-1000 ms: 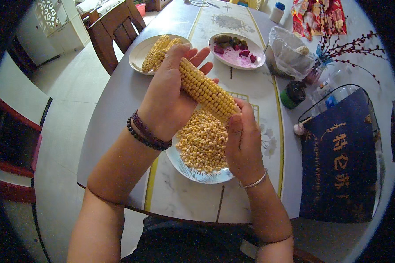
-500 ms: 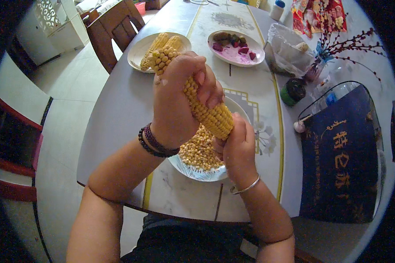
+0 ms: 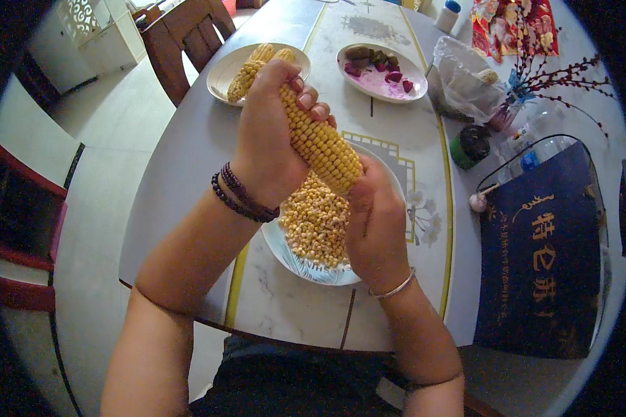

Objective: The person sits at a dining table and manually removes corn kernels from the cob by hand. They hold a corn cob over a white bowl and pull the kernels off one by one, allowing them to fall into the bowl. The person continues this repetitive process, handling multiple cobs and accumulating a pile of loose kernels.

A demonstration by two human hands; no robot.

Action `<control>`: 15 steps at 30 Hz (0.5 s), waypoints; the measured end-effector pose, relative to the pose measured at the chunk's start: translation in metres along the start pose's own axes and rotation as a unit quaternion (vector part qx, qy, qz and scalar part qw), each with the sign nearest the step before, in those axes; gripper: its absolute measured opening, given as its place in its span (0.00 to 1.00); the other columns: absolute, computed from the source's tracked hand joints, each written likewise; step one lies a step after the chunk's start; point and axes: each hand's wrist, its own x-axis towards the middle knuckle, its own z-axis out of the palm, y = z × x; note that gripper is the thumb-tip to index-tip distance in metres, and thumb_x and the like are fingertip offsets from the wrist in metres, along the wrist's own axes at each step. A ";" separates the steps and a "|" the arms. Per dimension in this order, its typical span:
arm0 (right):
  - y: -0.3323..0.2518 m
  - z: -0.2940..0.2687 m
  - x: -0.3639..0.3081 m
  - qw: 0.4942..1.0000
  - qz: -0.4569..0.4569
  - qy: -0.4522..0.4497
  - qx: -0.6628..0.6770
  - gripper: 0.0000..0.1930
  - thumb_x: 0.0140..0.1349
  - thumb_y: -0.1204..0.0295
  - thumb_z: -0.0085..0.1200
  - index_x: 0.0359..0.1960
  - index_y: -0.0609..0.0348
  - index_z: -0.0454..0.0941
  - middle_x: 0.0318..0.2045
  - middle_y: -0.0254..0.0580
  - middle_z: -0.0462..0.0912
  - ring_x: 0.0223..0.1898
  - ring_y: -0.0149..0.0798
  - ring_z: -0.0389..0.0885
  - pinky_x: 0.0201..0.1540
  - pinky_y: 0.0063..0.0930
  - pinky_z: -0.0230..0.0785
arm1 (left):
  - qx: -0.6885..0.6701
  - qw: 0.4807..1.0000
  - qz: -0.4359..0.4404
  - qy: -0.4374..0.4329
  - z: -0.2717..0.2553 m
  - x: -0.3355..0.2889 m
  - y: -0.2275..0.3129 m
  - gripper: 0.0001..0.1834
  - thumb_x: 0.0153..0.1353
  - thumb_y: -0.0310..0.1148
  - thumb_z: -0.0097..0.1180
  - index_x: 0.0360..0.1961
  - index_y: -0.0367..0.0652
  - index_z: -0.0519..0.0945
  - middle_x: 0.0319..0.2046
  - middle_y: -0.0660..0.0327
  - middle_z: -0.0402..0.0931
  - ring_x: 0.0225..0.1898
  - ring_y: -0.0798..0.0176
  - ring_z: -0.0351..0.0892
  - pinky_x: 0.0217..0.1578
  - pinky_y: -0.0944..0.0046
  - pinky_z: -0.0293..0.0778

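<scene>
Your left hand [image 3: 268, 139] wraps the upper end of the corn cob [image 3: 320, 142], hiding part of it; your right hand [image 3: 375, 222] grips its lower tip over the plate of loose kernels [image 3: 316, 222]. A dark blue bag [image 3: 542, 243] with gold lettering stands at right. The cob's yellow rows look intact.

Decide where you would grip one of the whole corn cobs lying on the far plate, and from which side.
Grip a corn cob across its middle, from above. The cobs lie flat, side by side on the plate, so only their tops are free, and the thick, rounded middle suits a wrap grip.
</scene>
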 end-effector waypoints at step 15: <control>0.010 -0.005 0.000 0.932 0.265 -0.038 0.246 0.20 0.76 0.57 0.37 0.48 0.62 0.74 0.28 0.32 0.74 0.26 0.23 0.69 0.29 0.19 0.60 | -0.022 0.999 -0.028 -0.004 -0.012 0.011 -0.003 0.09 0.63 0.39 0.53 0.27 0.52 0.70 0.17 0.71 0.67 0.21 0.68 0.72 0.36 0.60 0.76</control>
